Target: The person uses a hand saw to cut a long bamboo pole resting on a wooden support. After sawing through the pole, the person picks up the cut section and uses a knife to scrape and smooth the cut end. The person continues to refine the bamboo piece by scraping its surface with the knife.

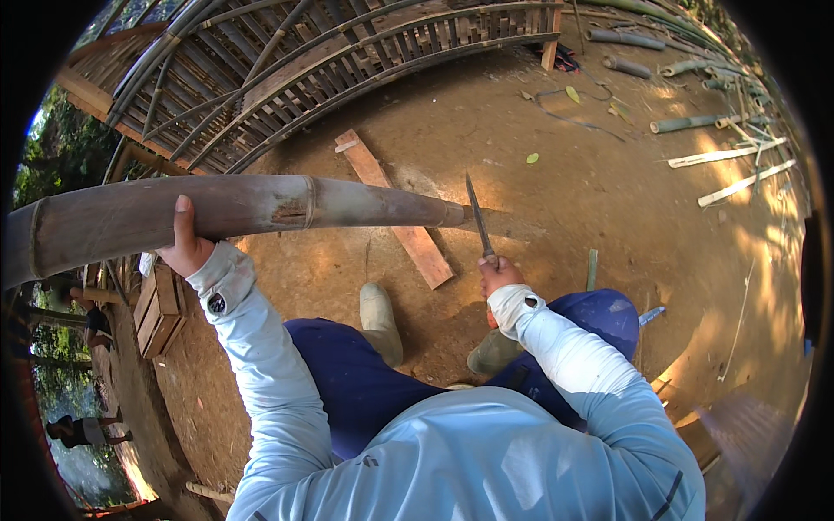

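Observation:
A thick brown bamboo pole (252, 204) stretches from the left edge to the middle of the view, above the ground. My left hand (188, 247) grips its underside, with the thumb up along its near face. Its far left end runs out of view. In my right hand (499, 276) is a machete (476, 213), held by the handle with its narrow blade pointing away from me. The blade stands just beyond the right end of the pole; whether they touch I cannot tell. Beneath the pole lies a reddish wooden plank (421, 254) on the dirt.
A slatted bamboo structure (373, 65) curves across the back. Cut bamboo pieces (686, 124) and pale split strips (743, 184) lie at the right. A wooden crate (161, 311) sits at the left, where people (87, 430) are farther off. My boots (380, 326) rest on the dirt ground.

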`<state>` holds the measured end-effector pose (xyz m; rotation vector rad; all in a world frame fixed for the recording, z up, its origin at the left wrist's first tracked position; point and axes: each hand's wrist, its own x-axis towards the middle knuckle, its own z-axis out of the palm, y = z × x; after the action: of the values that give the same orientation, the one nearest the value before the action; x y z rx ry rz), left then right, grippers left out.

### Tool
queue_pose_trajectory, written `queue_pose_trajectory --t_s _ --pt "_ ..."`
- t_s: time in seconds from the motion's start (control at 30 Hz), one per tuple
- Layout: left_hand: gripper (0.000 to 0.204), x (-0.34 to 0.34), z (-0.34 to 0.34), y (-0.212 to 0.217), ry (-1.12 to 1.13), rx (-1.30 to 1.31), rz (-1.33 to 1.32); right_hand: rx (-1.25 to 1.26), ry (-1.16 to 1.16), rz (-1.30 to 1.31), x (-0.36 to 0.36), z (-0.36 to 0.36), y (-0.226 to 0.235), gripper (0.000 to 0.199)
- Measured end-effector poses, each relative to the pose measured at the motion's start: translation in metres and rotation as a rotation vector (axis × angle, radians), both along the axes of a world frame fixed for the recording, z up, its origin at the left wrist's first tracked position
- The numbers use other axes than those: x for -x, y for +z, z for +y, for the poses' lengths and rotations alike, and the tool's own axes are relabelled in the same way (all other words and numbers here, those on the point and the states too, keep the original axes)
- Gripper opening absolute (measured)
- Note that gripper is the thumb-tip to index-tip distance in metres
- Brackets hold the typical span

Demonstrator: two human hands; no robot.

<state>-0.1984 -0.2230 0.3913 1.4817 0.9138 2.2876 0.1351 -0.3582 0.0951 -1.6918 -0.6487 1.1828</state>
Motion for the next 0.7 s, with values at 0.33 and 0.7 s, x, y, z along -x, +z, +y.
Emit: queue_pose_trajectory --t_s 0.33,0.7 --pt "0.046 0.001 0.013 -0.005 -0.259 0.041 0.098 0.156 0.128 -0.024 -0.001 0.014 -0.002 0.026" --pt "0.06 -0.012 0.008 -0.014 -0.168 0.049 0.085 0.374 0.305 -0.397 0.003 0.045 -0.062 0.047"
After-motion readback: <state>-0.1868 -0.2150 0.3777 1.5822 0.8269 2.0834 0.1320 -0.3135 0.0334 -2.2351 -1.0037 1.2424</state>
